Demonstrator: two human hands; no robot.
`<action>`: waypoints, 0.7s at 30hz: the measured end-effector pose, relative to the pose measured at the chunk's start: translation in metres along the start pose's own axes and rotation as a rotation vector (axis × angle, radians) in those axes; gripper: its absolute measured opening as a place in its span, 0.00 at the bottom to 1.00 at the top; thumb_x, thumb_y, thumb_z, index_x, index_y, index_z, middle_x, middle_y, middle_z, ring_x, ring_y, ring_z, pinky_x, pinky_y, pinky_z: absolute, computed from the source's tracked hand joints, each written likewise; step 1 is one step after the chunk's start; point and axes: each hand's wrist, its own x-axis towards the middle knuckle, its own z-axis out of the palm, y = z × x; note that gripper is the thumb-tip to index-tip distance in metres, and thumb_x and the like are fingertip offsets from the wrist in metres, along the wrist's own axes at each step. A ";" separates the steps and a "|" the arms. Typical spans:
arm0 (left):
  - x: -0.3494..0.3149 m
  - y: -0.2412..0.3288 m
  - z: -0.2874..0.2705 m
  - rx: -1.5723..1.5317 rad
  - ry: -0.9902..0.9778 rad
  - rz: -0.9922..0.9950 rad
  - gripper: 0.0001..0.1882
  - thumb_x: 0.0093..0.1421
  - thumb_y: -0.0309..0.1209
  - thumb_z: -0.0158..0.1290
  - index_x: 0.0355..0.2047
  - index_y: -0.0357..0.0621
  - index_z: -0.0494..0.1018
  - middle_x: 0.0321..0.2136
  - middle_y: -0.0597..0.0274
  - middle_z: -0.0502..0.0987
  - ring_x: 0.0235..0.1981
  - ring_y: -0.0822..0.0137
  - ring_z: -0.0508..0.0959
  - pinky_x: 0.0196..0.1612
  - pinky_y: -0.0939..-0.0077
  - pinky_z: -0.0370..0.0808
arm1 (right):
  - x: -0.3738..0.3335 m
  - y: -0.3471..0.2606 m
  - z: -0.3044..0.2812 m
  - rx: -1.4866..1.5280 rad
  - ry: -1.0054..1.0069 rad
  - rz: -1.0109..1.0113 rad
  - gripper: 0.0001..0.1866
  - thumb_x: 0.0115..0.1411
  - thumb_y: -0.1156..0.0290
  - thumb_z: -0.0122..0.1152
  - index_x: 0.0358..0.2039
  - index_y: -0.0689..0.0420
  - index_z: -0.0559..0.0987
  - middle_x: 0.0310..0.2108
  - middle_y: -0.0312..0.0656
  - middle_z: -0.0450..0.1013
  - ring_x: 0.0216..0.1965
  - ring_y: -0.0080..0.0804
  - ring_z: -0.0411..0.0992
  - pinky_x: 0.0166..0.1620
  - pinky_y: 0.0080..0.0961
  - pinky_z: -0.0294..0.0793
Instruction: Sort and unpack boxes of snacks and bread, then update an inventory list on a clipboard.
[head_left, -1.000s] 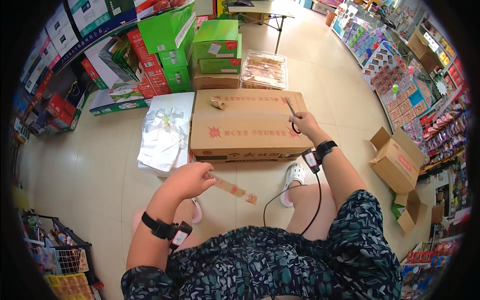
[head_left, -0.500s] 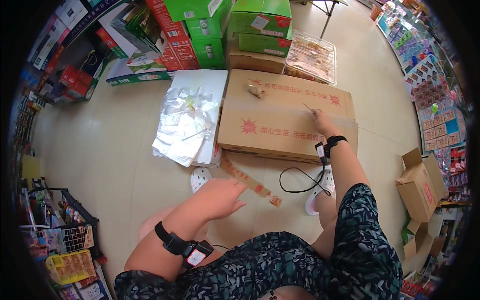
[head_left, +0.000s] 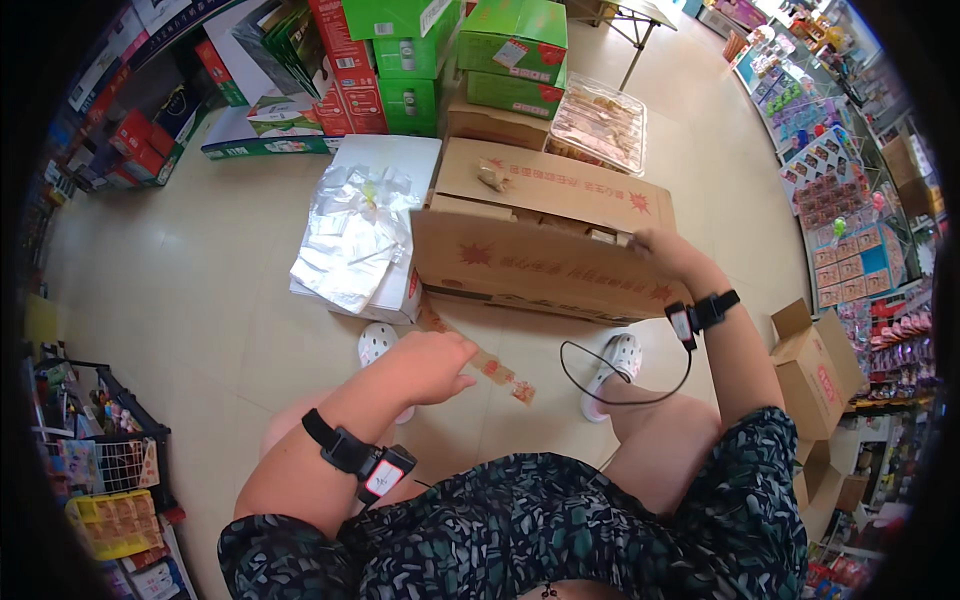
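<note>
My right hand (head_left: pixel 672 252) is closed on the far right corner of a carton flap (head_left: pixel 540 258), which stands tilted up from a large brown cardboard box (head_left: pixel 560 172). Through the gap behind the flap, pale contents show in part. The thin pointed tool seen earlier in this hand is out of sight. My left hand (head_left: pixel 432 366) hovers above my left shoe, fingers loosely bent and thumb apart, with nothing visible in it. Just past its fingertips a printed strip of brown tape (head_left: pixel 500 376) lies on the floor. A crumpled brown scrap (head_left: pixel 492 175) sits on the far flap.
Left of the carton, clear plastic bags (head_left: pixel 355 235) lie on a white box (head_left: pixel 410 150). Behind are green boxes (head_left: pixel 512 40) and a clear tray of packaged food (head_left: pixel 598 122). An open carton (head_left: pixel 815 375) stands at right, before stocked shelves (head_left: pixel 850 250). A black cable (head_left: pixel 640 402) hangs near my right shoe.
My right hand has moved right and slightly nearer, pulling the near flap up from flat. The carton now gapes along its middle. My left hand has barely moved; the whole view has shifted slightly.
</note>
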 end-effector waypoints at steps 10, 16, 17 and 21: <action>0.007 0.004 0.007 0.033 -0.048 -0.016 0.21 0.55 0.38 0.54 0.48 0.44 0.69 0.40 0.50 0.75 0.43 0.51 0.74 0.45 0.61 0.71 | -0.086 -0.055 0.045 0.042 -0.615 -0.026 0.16 0.57 0.63 0.49 0.43 0.55 0.78 0.42 0.46 0.74 0.45 0.44 0.71 0.48 0.35 0.69; 0.009 0.004 0.014 0.023 -0.052 -0.018 0.22 0.55 0.38 0.54 0.47 0.39 0.69 0.40 0.47 0.75 0.43 0.50 0.73 0.46 0.61 0.70 | -0.100 -0.071 0.108 -0.036 -0.659 0.109 0.17 0.58 0.62 0.49 0.44 0.55 0.77 0.42 0.49 0.73 0.44 0.47 0.71 0.48 0.36 0.69; 0.009 0.004 0.013 0.007 -0.049 -0.021 0.22 0.55 0.38 0.54 0.47 0.38 0.69 0.40 0.47 0.75 0.44 0.50 0.73 0.47 0.61 0.70 | -0.102 -0.072 0.116 -0.080 -0.639 0.112 0.16 0.56 0.66 0.49 0.43 0.55 0.78 0.42 0.48 0.74 0.43 0.46 0.72 0.46 0.36 0.71; 0.012 0.003 0.010 0.018 -0.054 -0.029 0.23 0.55 0.39 0.54 0.48 0.39 0.69 0.41 0.46 0.75 0.45 0.49 0.73 0.47 0.61 0.70 | -0.109 -0.071 0.133 -0.167 -0.590 0.028 0.14 0.53 0.72 0.50 0.39 0.57 0.80 0.39 0.49 0.75 0.40 0.46 0.75 0.42 0.35 0.75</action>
